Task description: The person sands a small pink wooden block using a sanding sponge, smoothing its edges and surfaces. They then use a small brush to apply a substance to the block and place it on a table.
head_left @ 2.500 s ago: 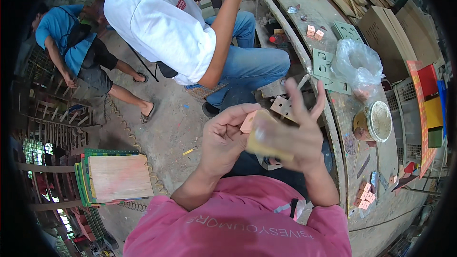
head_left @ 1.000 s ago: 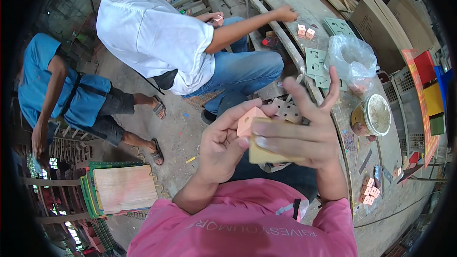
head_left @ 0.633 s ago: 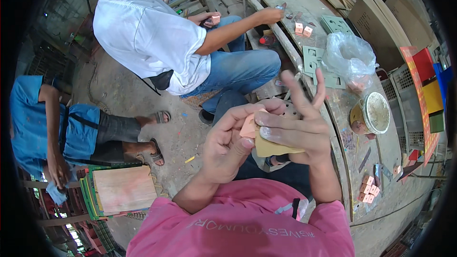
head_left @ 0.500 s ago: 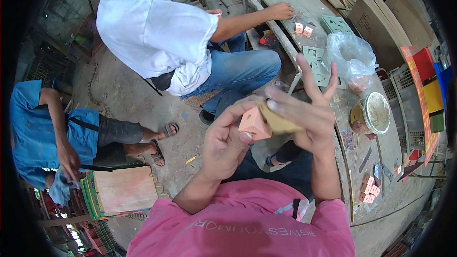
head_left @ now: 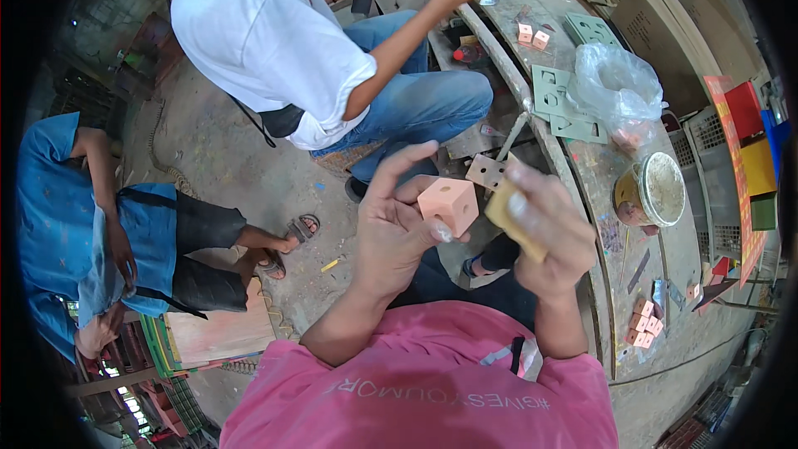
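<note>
My left hand (head_left: pixel 397 212) grips a peach-pink wooden cube (head_left: pixel 449 206) between thumb and fingers; round holes show in its faces. In my right hand (head_left: pixel 553 237) is a folded piece of yellow sandpaper (head_left: pixel 509 220), a little blurred and held just right of the cube, apart from it. Beyond and between my hands a pinkish piece with dark holes (head_left: pixel 485 171) is partly visible; what it rests on is hidden. On the bench to my right lies a small cluster of similar cubes (head_left: pixel 644 324).
The long workbench (head_left: pixel 611 283) carries a bucket (head_left: pixel 662 191), a plastic bag (head_left: pixel 617 91), green stencil plates (head_left: pixel 553 91) and two more cubes (head_left: pixel 532 36). A co-worker in a white shirt (head_left: pixel 274 41) sits ahead, holding a cube. Another person in blue (head_left: pixel 91 208) stands left beside stacked boards (head_left: pixel 220 328).
My right hand has moved right and down with the sandpaper, away from the cube, its fingers now curled. The co-worker's arm has drawn back from the bench. The person in blue has shifted.
</note>
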{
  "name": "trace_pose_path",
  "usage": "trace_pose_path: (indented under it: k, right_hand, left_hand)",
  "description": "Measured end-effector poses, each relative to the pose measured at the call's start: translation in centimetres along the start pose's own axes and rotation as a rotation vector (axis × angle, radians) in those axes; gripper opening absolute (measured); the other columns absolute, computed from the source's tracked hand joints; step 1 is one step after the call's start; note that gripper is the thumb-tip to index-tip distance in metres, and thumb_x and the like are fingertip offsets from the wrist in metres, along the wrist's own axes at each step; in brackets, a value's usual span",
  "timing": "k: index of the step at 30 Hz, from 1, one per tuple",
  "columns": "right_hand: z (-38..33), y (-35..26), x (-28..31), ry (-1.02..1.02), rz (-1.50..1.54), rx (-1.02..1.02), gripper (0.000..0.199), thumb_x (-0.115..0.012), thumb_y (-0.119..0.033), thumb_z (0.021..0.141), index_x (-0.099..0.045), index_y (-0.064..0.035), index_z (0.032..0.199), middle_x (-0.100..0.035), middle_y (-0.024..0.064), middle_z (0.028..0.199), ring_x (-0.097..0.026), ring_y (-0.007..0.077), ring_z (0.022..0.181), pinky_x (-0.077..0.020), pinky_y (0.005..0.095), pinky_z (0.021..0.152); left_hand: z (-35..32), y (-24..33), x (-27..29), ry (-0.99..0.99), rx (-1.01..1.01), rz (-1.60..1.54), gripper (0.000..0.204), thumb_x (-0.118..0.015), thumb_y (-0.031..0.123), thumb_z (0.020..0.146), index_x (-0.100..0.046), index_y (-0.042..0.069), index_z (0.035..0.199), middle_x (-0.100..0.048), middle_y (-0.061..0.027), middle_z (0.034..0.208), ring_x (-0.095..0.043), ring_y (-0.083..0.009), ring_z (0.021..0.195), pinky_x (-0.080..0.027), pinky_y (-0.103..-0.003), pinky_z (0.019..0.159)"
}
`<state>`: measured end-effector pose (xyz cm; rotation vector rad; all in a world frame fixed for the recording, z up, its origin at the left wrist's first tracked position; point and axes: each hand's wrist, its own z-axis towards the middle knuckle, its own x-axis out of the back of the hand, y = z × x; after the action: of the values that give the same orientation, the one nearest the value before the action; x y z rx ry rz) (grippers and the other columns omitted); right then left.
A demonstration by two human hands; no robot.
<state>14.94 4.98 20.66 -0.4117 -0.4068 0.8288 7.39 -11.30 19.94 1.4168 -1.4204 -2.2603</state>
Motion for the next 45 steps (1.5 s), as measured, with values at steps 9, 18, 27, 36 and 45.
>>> trace_pose_path:
  k: [9, 18, 27, 36, 45]
  right_hand:
    - [-1.5, -1.4, -0.6, -0.224, -0.199, 0.141, 0.032, -0.066, -0.012, 0.066, -0.075, -0.0104, 0.097, -0.068, -0.0010, 0.115, -0.044, 0.0159, 0.062, -0.0376, 0.0271, 0.056]
    - [-1.0, -0.3, 2.7, -0.036, -0.026, -0.075, 0.024, -0.070, -0.007, 0.074, -0.073, -0.0039, 0.097, -0.070, 0.0160, 0.107, -0.062, 0.0269, 0.080, -0.0484, 0.0322, 0.073]
    - [1.1, -1.3, 1.0, -0.319, -0.173, 0.012, 0.030, -0.071, -0.025, 0.071, -0.075, -0.0182, 0.101, -0.072, -0.0028, 0.106, -0.049, 0.0397, 0.125, -0.0258, 0.0544, 0.100]
    - [1.8, -1.6, 1.6, -0.406, -0.198, 0.116, 0.022, -0.057, -0.027, 0.081, -0.076, -0.0240, 0.091, -0.072, -0.0073, 0.104, -0.050, 0.0381, 0.127, 0.0025, 0.0663, 0.107]
    - [3.2, -1.4, 3.0, -0.479, -0.231, 0.167, 0.015, -0.066, -0.026, 0.075, -0.076, -0.0257, 0.087, -0.068, 0.0038, 0.116, -0.048, 0.0359, 0.129, 0.0106, 0.0716, 0.104]
  left_hand:
    - [-1.8, 0.8, -1.0, 0.049, 0.063, 0.254, 0.047, -0.063, 0.000, 0.090, -0.048, -0.005, 0.134, -0.059, -0.0165, 0.125, -0.058, -0.0158, 0.109, -0.046, -0.028, 0.096]
    - [-1.3, 0.8, -1.2, -0.012, -0.103, 0.334, 0.054, -0.061, -0.002, 0.089, -0.038, -0.006, 0.137, -0.053, -0.0169, 0.128, -0.055, -0.0198, 0.114, -0.046, -0.030, 0.097]
    - [-1.7, 0.3, -1.1, -0.111, -0.086, 0.132, 0.048, -0.067, 0.003, 0.086, -0.047, -0.009, 0.128, -0.058, -0.0177, 0.122, -0.061, -0.0196, 0.108, -0.051, -0.030, 0.091]
    - [-3.2, 0.1, -1.5, 0.007, -0.016, 0.228, 0.051, -0.071, 0.012, 0.086, -0.048, -0.009, 0.127, -0.063, -0.0169, 0.115, -0.065, -0.0193, 0.101, -0.052, -0.028, 0.088]
    - [-3.6, -0.9, -0.8, -0.116, -0.043, 0.052, 0.052, -0.070, 0.015, 0.087, -0.048, -0.008, 0.127, -0.061, -0.0171, 0.120, -0.062, -0.0183, 0.106, -0.050, -0.030, 0.090]
